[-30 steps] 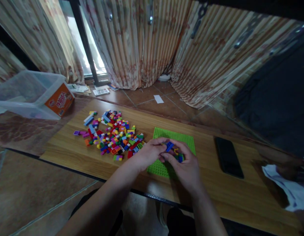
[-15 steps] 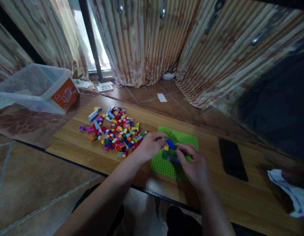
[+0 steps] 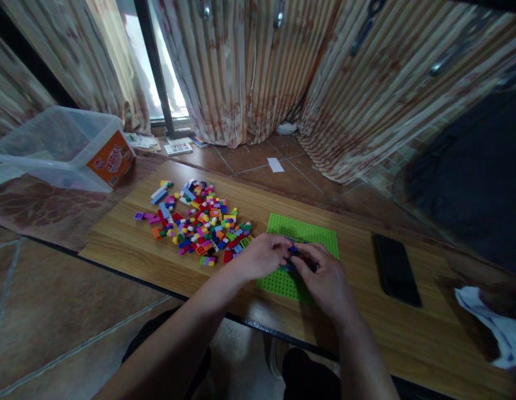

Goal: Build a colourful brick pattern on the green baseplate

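Note:
Over a green studded baseplate point(image 3: 297, 225) my two hands meet, fingertips almost together. Between them shows a small bit of a blue toy brick point(image 3: 293, 249); the rest is covered by fingers. My left hand point(image 3: 268, 254) is closed, its thumb and fingers at the brick's left side. From the right, my right hand point(image 3: 322, 272) pinches the same blue brick between thumb and forefinger. Darker, bluish bricks point(image 3: 288, 268) show just below the fingers, partly hidden and blurred. Left of the plate lies a loose heap of colourful toy bricks point(image 3: 208, 222).
The wooden table point(image 3: 133, 244) holds a black phone point(image 3: 395, 269) right of the plate and a white cloth point(image 3: 489, 325) at the far right. Beyond its left end stands a clear plastic bin point(image 3: 45, 166) with an orange label. Curtains point(image 3: 249, 72) hang behind.
My hands have come closer together, the right moving left and the left slightly lower. Fingers now cover most of the blue brick and the yellow pieces seen before.

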`<action>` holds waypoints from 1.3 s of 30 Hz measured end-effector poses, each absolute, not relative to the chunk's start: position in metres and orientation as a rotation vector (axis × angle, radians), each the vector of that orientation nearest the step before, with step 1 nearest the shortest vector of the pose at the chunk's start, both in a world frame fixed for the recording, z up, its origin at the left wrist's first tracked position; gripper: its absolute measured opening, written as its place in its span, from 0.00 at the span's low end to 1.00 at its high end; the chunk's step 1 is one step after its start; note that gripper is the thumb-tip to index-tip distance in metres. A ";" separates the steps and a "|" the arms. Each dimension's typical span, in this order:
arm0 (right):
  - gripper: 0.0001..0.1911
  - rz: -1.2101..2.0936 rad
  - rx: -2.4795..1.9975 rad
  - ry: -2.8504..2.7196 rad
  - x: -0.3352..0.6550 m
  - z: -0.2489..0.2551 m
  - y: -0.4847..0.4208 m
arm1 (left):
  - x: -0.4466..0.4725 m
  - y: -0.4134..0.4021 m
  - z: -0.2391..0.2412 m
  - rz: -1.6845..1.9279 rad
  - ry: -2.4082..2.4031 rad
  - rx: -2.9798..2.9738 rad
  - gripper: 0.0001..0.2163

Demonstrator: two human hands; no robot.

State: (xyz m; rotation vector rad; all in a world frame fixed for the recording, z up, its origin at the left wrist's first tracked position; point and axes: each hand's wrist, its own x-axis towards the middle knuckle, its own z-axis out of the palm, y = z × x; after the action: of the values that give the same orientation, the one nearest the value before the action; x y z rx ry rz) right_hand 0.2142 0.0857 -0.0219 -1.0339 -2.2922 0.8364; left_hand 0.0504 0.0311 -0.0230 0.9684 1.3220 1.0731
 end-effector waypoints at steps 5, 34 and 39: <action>0.15 0.842 -1.060 -2.335 0.221 -0.021 0.087 | 0.041 0.031 -0.026 1.113 1.366 0.967 0.12; 0.24 0.729 -1.274 -2.158 0.204 -0.034 0.080 | -0.055 -0.003 0.008 1.289 2.363 0.931 0.11; 0.22 0.823 -1.163 -2.192 0.179 -0.040 0.061 | -0.095 -0.026 0.012 0.933 2.742 0.705 0.13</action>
State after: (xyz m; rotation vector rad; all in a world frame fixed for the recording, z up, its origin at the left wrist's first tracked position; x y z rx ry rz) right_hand 0.1787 0.0613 -0.0400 -1.1631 -2.1920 0.8231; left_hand -0.0954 -0.0258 0.0120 0.7048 2.7423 0.9326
